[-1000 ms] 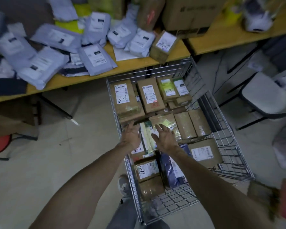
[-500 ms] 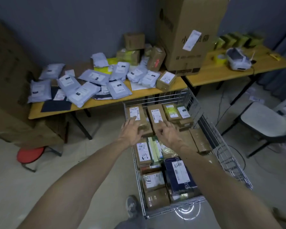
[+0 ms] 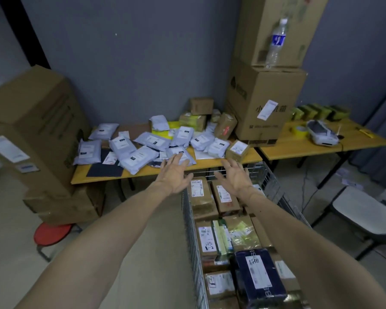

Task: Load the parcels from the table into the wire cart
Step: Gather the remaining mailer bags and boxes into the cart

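Grey poly mailers (image 3: 140, 156) at mid-frame come next, I judge: my left hand (image 3: 174, 175) and right hand (image 3: 236, 177) reach, empty, fingers spread.

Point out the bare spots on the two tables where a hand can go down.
Bare wood: the front-left corner of the parcel table, beside the dark mat; the right table in front of the tape roll. Crowded: the grey mailers and the wire cart.
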